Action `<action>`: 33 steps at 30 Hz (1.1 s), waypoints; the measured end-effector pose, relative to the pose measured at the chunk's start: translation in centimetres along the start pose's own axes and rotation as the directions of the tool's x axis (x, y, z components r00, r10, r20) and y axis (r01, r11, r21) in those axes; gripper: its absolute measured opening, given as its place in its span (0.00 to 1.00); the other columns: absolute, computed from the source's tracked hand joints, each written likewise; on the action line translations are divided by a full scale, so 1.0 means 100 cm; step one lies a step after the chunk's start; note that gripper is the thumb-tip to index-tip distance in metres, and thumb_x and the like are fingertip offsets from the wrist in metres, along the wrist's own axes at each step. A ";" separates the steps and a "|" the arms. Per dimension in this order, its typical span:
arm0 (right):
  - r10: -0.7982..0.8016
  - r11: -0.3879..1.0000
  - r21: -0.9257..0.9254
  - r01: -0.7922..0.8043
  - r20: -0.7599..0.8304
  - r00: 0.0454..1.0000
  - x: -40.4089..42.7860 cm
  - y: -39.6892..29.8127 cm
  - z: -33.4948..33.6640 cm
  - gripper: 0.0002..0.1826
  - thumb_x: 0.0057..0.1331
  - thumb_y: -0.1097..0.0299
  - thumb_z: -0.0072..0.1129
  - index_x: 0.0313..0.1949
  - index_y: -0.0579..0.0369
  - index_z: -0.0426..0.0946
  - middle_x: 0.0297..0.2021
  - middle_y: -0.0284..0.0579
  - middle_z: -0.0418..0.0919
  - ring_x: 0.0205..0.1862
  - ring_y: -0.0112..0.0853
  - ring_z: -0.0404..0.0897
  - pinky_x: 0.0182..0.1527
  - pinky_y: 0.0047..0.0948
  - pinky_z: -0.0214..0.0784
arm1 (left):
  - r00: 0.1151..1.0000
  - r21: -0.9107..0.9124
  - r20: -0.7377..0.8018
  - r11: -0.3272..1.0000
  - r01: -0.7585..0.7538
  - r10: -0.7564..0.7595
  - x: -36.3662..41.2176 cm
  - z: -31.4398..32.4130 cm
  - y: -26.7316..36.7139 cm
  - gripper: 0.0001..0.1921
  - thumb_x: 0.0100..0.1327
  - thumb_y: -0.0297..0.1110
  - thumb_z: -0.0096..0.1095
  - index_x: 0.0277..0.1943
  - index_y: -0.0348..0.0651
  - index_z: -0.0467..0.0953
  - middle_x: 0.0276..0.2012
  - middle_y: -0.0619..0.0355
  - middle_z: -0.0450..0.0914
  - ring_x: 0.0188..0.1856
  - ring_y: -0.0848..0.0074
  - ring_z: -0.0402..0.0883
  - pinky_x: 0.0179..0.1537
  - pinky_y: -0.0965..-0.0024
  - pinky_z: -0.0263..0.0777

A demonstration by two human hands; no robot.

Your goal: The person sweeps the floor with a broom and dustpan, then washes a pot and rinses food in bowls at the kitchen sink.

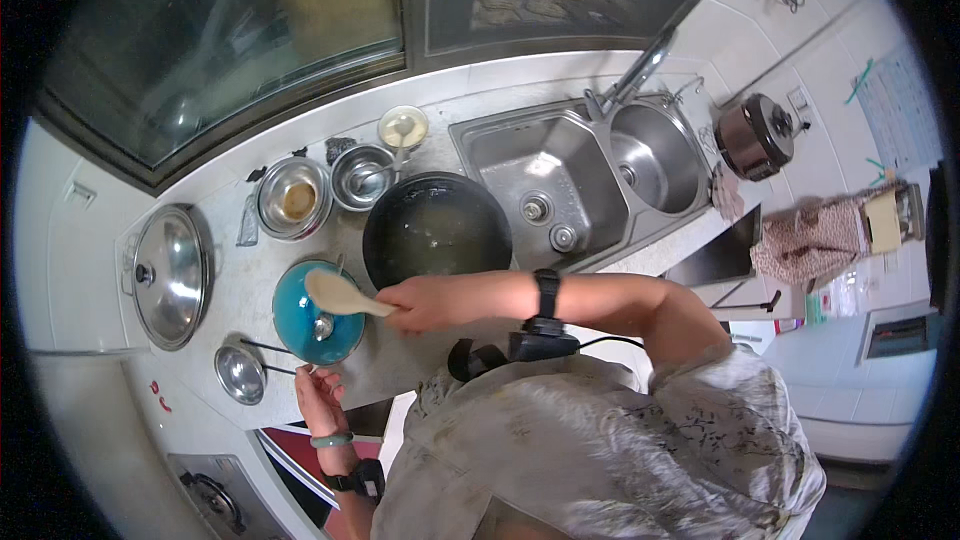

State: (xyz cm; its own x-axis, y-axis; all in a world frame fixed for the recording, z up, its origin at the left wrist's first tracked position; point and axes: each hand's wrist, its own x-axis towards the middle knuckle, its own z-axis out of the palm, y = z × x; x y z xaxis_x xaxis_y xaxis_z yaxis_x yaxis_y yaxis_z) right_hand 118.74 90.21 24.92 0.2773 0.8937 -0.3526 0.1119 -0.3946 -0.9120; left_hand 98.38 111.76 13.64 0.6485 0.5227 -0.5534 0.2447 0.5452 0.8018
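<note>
My right hand (420,303) is closed round the handle of a rice paddle (336,293), its pale blade over a blue bowl (289,315). Inside the bowl rests a metal spoon (323,326). My left hand (319,388), fingers loosely curled, is beside the bowl's lower rim, near a thin dark rod; whether it touches either I cannot tell. Behind my right hand stands a large black wok (386,202) with cloudy liquid in it. A small steel bowl (240,374) lies to the left of my left hand.
A steel pot lid (171,277) lies at the left. Steel bowls (281,184) and a cream-coloured dish with a spoon (403,127) stand by the window. Right of the wok is a double steel sink (577,157) with a tap (637,75). A gas hob (225,469) sits at lower left.
</note>
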 end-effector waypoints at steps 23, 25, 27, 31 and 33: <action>0.022 0.992 -0.121 -0.040 -0.145 0.989 -0.049 0.025 0.003 0.20 0.63 0.61 0.45 0.51 0.60 0.64 0.42 0.47 0.74 0.44 0.33 0.73 0.46 0.28 0.63 | 0.984 -0.106 0.121 0.984 0.146 -0.133 0.085 0.018 -0.013 0.13 0.62 0.33 0.46 0.47 0.35 0.66 0.31 0.54 0.75 0.27 0.73 0.74 0.25 0.71 0.71; 0.082 0.993 -0.062 -0.103 -0.278 0.957 -0.070 0.036 -0.005 0.20 0.62 0.57 0.45 0.48 0.57 0.67 0.41 0.51 0.74 0.44 0.41 0.73 0.46 0.33 0.63 | 0.989 0.055 0.074 0.991 0.123 -0.127 0.102 -0.009 -0.023 0.17 0.62 0.30 0.45 0.53 0.36 0.61 0.34 0.52 0.74 0.28 0.71 0.74 0.26 0.69 0.71; 0.122 0.992 0.023 -0.123 -0.399 0.909 -0.099 0.049 -0.009 0.19 0.62 0.58 0.46 0.48 0.57 0.67 0.40 0.49 0.74 0.42 0.38 0.73 0.45 0.31 0.63 | 0.984 0.163 0.024 0.972 0.172 -0.178 0.087 0.012 -0.008 0.24 0.61 0.28 0.44 0.60 0.42 0.50 0.43 0.50 0.71 0.30 0.67 0.76 0.28 0.67 0.71; 0.171 0.982 0.168 -0.091 -0.557 0.813 -0.144 0.095 -0.001 0.19 0.62 0.59 0.48 0.48 0.57 0.67 0.40 0.46 0.75 0.42 0.32 0.72 0.45 0.28 0.63 | 0.982 0.094 0.064 0.981 0.171 -0.177 0.087 0.027 -0.011 0.26 0.61 0.26 0.43 0.62 0.47 0.47 0.40 0.51 0.72 0.28 0.67 0.76 0.26 0.67 0.70; 0.289 0.949 0.282 -0.141 -0.598 0.748 -0.168 0.114 0.008 0.20 0.63 0.60 0.48 0.50 0.58 0.66 0.40 0.40 0.74 0.42 0.24 0.70 0.46 0.23 0.61 | 0.978 0.148 0.081 0.973 0.178 -0.192 0.089 0.034 -0.014 0.27 0.61 0.27 0.44 0.62 0.46 0.46 0.40 0.51 0.72 0.31 0.68 0.76 0.28 0.68 0.69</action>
State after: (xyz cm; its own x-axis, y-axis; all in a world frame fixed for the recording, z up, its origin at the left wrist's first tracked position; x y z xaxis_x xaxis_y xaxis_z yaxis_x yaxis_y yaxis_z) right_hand 114.56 70.87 20.23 0.8103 0.4267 -0.4017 -0.2021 -0.4399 -0.8750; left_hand 106.32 113.42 8.38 0.6457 0.3539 -0.6767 0.4607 0.5262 0.7148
